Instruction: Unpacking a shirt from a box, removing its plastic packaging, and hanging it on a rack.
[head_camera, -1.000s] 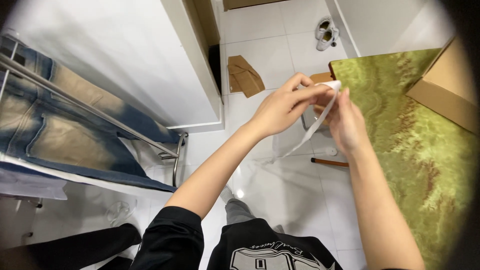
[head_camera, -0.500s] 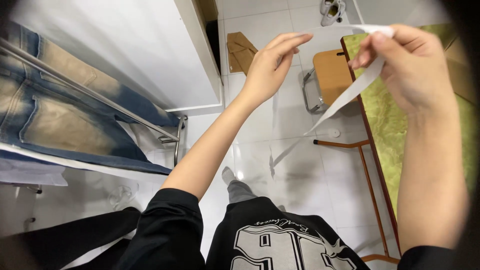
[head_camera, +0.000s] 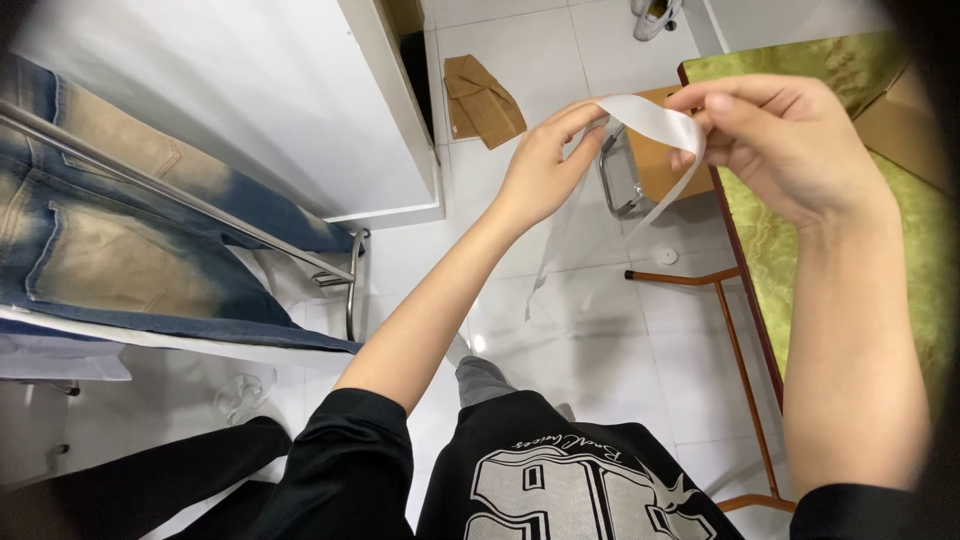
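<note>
Strip of white tape looped between left hand and right hand, both pinching it.

The strip pinched between the left hand and the right hand looks like thin, smooth white tape or plastic film, slightly translucent where its tail hangs down. The table has a glossy green top with a marbled, stone-like pattern, carried on thin orange-painted metal legs. The floor is white glazed tile, shiny enough to throw reflections. The jeans are faded blue denim, rough and matt, hung on a polished metal rail. The flattened box on the floor is matt brown cardboard. The white cabinet panel is smooth and satin.
</note>
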